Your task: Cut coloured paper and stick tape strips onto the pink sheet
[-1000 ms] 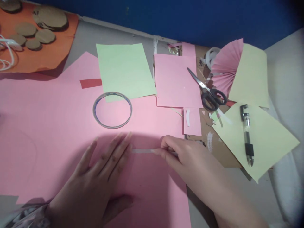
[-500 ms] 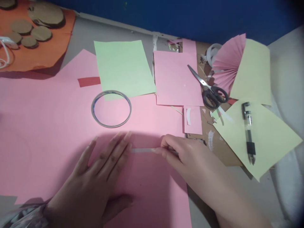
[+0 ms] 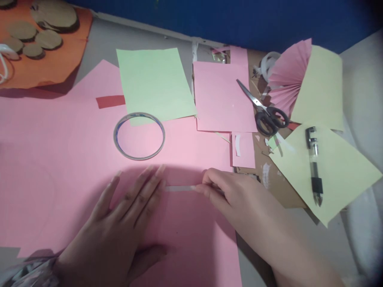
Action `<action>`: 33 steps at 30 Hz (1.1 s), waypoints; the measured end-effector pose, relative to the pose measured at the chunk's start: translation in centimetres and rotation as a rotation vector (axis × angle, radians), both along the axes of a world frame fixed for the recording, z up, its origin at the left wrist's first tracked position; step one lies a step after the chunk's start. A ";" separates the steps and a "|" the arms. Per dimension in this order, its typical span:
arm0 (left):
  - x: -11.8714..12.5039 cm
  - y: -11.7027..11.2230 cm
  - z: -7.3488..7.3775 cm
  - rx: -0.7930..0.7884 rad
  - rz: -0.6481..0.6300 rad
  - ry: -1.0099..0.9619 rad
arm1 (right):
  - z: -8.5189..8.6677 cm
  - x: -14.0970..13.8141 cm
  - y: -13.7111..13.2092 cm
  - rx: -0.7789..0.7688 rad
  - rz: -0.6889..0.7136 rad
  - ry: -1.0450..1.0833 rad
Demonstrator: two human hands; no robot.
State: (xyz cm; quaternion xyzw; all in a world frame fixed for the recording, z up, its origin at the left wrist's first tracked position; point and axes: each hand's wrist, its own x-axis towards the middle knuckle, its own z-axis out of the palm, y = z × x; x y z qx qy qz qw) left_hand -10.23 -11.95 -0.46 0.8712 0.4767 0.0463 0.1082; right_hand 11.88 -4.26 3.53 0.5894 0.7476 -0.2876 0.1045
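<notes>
My left hand point(image 3: 125, 223) lies flat and open on a large pink paper sheet point(image 3: 60, 159), fingers stretched toward a thin whitish strip point(image 3: 179, 188). My right hand point(image 3: 227, 195) has its fingers pressed together on the right end of that strip, which lies along the sheet between both hands. A nearly used-up tape ring point(image 3: 139, 136) rests on the pink sheet just beyond my left fingertips.
A green sheet point(image 3: 154, 81) and a smaller pink sheet point(image 3: 223, 97) lie further back. Black-handled scissors point(image 3: 265, 109), a pleated pink fan point(image 3: 287, 75), yellow sheets point(image 3: 341, 171) and a pen point(image 3: 314, 165) sit at the right. Brown card discs point(image 3: 44, 28) on orange paper occupy the far left.
Both hands keep their places on the strip. The view has shifted slightly, so the objects at the back sit a little higher in the frame.
</notes>
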 end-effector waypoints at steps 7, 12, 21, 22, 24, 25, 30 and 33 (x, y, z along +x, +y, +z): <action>-0.1 0.0 0.0 0.000 0.000 -0.007 | 0.0 0.0 -0.1 0.010 0.008 0.013; -0.3 -0.3 -0.3 -0.002 0.023 0.000 | 0.0 0.1 -0.5 0.001 -0.016 0.054; 1.7 -0.9 1.0 0.085 0.083 0.008 | 0.8 0.2 -0.7 0.039 -0.004 0.092; 2.0 -0.7 1.1 0.085 0.036 0.008 | 0.8 0.2 -0.8 0.056 0.006 0.100; 2.5 0.0 0.9 0.088 -0.056 0.007 | 0.8 0.2 -0.9 0.093 0.026 0.098; 2.7 0.4 0.8 0.083 -0.077 0.010 | 0.8 0.2 -0.9 0.112 0.033 0.095; 2.8 1.8 0.1 0.092 -0.185 0.015 | 0.6 0.5 -1.0 0.142 0.029 0.114; 2.6 1.9 0.0 0.115 -0.193 0.005 | 0.5 0.9 -1.0 0.139 -0.004 0.132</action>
